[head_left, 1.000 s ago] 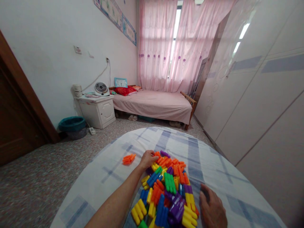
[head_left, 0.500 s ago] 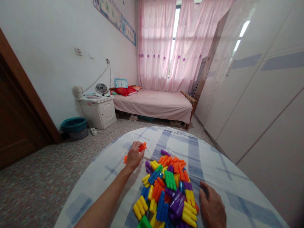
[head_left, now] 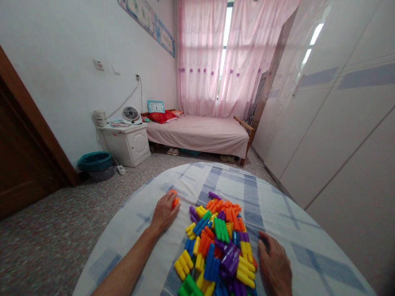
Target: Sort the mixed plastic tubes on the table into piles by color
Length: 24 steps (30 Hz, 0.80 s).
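Note:
On the left part of the table, my left hand is lowered with its fingers closed over an orange plastic building block; the hand covers much of that spot. Whether a second orange piece lies under the palm, I cannot tell. To the right of it spreads a pile of finger-shaped building blocks in purple, yellow, blue, green and orange, among them a green block and a purple block. Beside the pile's right side my right hand rests on the cloth, loosely curved, thumb apart from the fingers, holding nothing.
A white and blue checked cloth covers the rounded table. Beyond it stand a bed, a white bedside cabinet with a fan, and a lined bin. A white wardrobe runs along the right.
My left hand has moved left and down toward the table with the orange block, to where another orange piece lay. My right hand stays beside the pile.

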Available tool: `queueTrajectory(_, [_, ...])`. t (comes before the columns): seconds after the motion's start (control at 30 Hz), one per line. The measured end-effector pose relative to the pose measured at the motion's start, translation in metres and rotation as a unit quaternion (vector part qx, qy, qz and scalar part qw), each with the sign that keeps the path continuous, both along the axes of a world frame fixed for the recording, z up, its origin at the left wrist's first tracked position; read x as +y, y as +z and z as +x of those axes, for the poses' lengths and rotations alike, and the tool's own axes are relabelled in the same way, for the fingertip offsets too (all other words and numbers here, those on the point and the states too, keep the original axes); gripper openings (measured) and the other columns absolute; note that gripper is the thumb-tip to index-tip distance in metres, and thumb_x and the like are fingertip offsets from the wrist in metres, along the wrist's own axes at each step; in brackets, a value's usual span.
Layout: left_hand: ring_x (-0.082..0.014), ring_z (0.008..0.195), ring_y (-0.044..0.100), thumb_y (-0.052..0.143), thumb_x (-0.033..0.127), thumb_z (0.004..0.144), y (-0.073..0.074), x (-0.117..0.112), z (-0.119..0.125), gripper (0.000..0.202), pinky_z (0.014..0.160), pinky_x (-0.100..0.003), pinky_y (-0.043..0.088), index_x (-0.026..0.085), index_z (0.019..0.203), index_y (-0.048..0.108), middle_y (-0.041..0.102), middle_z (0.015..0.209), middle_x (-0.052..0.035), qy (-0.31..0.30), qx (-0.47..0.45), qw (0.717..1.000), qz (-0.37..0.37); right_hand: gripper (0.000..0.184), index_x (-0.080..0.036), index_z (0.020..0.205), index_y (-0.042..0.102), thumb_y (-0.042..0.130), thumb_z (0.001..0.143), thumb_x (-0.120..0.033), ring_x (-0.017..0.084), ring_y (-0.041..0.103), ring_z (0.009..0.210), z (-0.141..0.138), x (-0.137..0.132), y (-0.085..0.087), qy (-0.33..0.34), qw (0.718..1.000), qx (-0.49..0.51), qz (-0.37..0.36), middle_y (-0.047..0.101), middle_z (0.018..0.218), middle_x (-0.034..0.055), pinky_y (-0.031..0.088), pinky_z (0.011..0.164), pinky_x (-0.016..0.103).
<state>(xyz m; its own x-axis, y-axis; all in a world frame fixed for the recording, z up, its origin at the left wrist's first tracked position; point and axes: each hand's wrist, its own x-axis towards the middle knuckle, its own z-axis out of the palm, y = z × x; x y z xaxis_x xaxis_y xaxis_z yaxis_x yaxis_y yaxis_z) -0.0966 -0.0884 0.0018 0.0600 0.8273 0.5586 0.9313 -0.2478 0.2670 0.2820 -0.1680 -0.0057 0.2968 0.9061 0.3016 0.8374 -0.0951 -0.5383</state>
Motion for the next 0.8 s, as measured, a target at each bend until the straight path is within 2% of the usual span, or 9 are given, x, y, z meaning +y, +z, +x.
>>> queueTrajectory(0.17, [-0.0260,0.116,0.050,0.048,0.029,0.085,0.008,-0.002,0.009,0.033,0.100,-0.045,0.040,0.018,0.116,0.054,0.056,0.123,-0.0117,0.020,-0.008,0.999,0.025,0.043,-0.017,0.109,0.058,0.032,0.084,-0.041,0.026,0.052,0.104,0.000,0.000,0.000,0.003,1.000,0.001,0.000,0.062,0.111,0.0092,0.038,0.092,0.039])
queueTrajectory(0.27, [-0.0263,0.117,0.050,0.049,0.027,0.084,0.021,-0.003,0.025,0.029,0.101,-0.046,0.038,0.018,0.110,0.058,0.056,0.122,-0.0119,0.016,-0.041,0.998,0.041,0.043,-0.017,0.109,0.058,0.031,0.084,-0.040,0.026,0.052,0.106,-0.001,0.000,0.001,0.003,1.000,0.002,-0.007,0.062,0.112,0.0089,0.038,0.092,0.039])
queueTrajectory(0.33, [-0.0244,0.114,0.052,0.049,0.024,0.083,0.034,-0.003,0.042,0.026,0.100,-0.043,0.040,0.018,0.107,0.059,0.058,0.119,-0.0110,-0.015,-0.074,0.997,0.033,0.043,-0.018,0.109,0.059,0.031,0.084,-0.040,0.026,0.052,0.106,-0.002,0.000,0.002,0.000,1.000,0.002,-0.012,0.062,0.112,0.0087,0.038,0.092,0.039])
queueTrajectory(0.43, [-0.0212,0.105,0.056,0.050,0.023,0.082,0.051,0.002,0.075,0.024,0.095,-0.036,0.043,0.018,0.103,0.062,0.064,0.107,-0.0083,-0.079,-0.095,0.992,-0.031,0.043,-0.018,0.109,0.059,0.032,0.083,-0.040,0.027,0.052,0.106,-0.002,0.000,0.003,-0.005,1.000,0.000,-0.014,0.062,0.111,0.0092,0.039,0.091,0.040])
queueTrajectory(0.53, [-0.0227,0.099,0.058,0.054,0.029,0.080,0.062,0.009,0.110,0.025,0.090,-0.035,0.045,0.019,0.100,0.064,0.066,0.100,-0.0081,-0.098,-0.059,0.987,-0.113,0.044,-0.018,0.108,0.060,0.032,0.083,-0.040,0.027,0.053,0.105,-0.001,0.001,0.003,-0.009,1.000,0.002,-0.013,0.062,0.111,0.0096,0.039,0.090,0.040])
queueTrajectory(0.67, [-0.0277,0.098,0.058,0.059,0.035,0.075,0.063,0.017,0.141,0.031,0.084,-0.039,0.045,0.019,0.101,0.065,0.064,0.100,-0.0109,-0.084,-0.010,0.979,-0.186,0.042,-0.019,0.109,0.059,0.034,0.082,-0.040,0.027,0.053,0.105,0.001,0.001,0.002,-0.003,1.000,0.011,-0.015,0.062,0.113,0.0083,0.039,0.091,0.040])
queueTrajectory(0.8, [-0.0274,0.095,0.059,0.064,0.029,0.070,0.057,0.019,0.152,0.031,0.081,-0.037,0.046,0.018,0.100,0.064,0.063,0.099,-0.0111,-0.070,-0.013,0.975,-0.211,0.041,-0.020,0.109,0.059,0.034,0.083,-0.040,0.027,0.053,0.106,0.000,0.000,0.003,-0.004,1.000,0.008,-0.008,0.062,0.113,0.0078,0.039,0.090,0.040])
